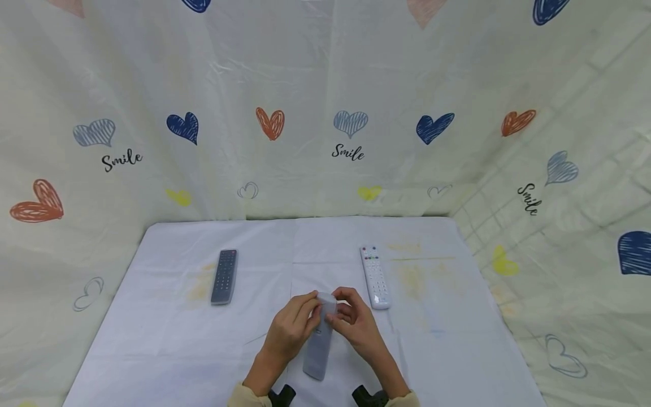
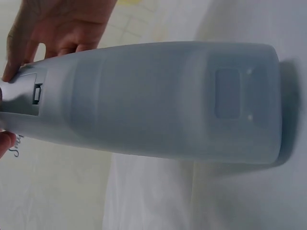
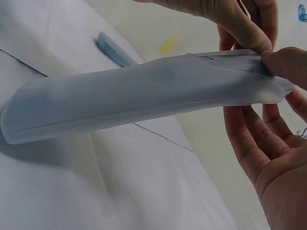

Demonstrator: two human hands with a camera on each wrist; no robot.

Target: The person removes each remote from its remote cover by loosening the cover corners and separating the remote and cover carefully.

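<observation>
At the bottom of the head view, a beige left sleeve and beige right sleeve show, with a black, stubby left mount and black right mount between them.

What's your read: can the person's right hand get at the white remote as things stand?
Probably yes: the white remote lies near the right hand, with nothing visible between them. That hand is holding the face-down remote, though, so it would likely need to let go first.
</observation>
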